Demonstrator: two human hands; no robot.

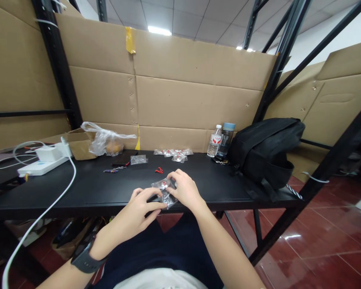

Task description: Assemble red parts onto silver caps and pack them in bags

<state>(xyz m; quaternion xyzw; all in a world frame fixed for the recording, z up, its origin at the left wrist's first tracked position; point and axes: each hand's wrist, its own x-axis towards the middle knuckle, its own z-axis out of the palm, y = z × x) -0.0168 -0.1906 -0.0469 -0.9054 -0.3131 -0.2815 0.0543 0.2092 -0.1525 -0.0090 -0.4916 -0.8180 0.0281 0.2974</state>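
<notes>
Clear plastic packets (165, 192) lie at the near edge of the black surface (87, 188), pinched between both of my hands, with something small and red showing inside the upper one. That front edge runs just under my fingers, and beyond it my lap and the red tiled floor (319, 249) drop away. Ahead of the packets the surface is bare for a good stretch, up to a small red piece (159, 170) and a keychain (114, 170) further back. To the right, a black backpack (266, 150) fills the corner, well apart from my hands, with two bottles (221, 140) just beside it. To the left, a white cable (48, 208) hangs over the edge from a white power strip (42, 166), near a crumpled plastic bag (105, 140). More small packets (174, 154) sit at the back by the cardboard wall (198, 92).

My left hand (141, 206) is curled, fingertips pressed down on the lower packet. My right hand (185, 190) is bent over the top, fingers closed on the packet's far side. A dark watch (86, 261) sits on my left wrist.
</notes>
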